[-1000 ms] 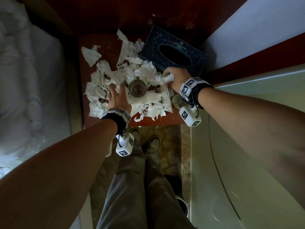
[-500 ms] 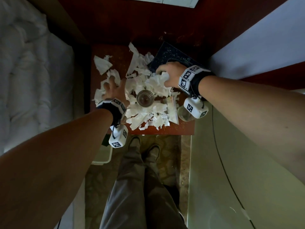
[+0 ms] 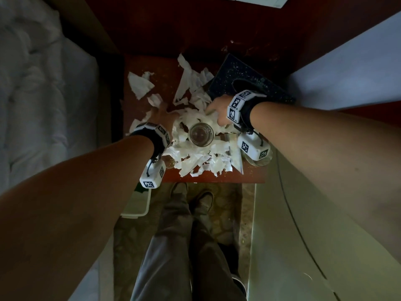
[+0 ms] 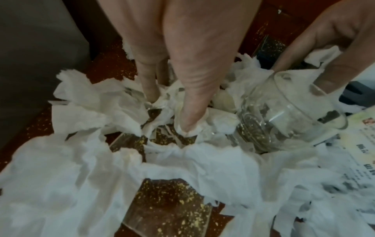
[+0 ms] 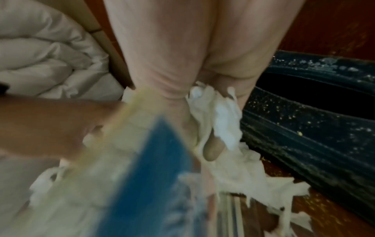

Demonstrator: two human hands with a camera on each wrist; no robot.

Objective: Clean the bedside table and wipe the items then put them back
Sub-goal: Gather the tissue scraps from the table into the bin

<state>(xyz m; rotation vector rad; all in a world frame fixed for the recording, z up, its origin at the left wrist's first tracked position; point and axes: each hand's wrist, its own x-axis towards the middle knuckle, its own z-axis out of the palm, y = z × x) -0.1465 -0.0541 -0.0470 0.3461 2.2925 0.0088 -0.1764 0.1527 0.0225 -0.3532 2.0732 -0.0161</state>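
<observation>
The table [image 3: 195,177] is a red-brown top wedged between the bed [image 3: 43,94] on your left and a pale ledge [image 3: 303,213] on your right; you stand at its near edge. Yellow crumbs speckle the bare wood.

The tissue box [image 3: 249,83], dark and also speckled, sits at the far right corner, turned askew to the table's edges. It lies just beyond your right wrist.

The tissue [image 3: 195,157], torn into white scraps, covers the middle of the top from the near edge back toward the box, with a few loose scraps near the far left corner. This is the thing to be gathered, and it lies between and under both hands. The heap has no clear long axis.

The glass [image 3: 201,134] stands upright in the middle of the heap, directly between your hands and touching the scraps around it. A printed card [image 4: 361,144] lies at its right, partly under scraps.

Your right hand [image 3: 219,111] is clenched around a wad of tissue at the far side of the glass, beside the box. Your left hand [image 3: 165,118] presses its fingertips [image 4: 189,121] down into the scraps at the left of the glass; its fingers look nearly straight, not wrapped round anything.

Judgement: both hands are about equally near the heap, so drawing them together should bunch the scraps, but the glass stands in that path and could tip.
</observation>
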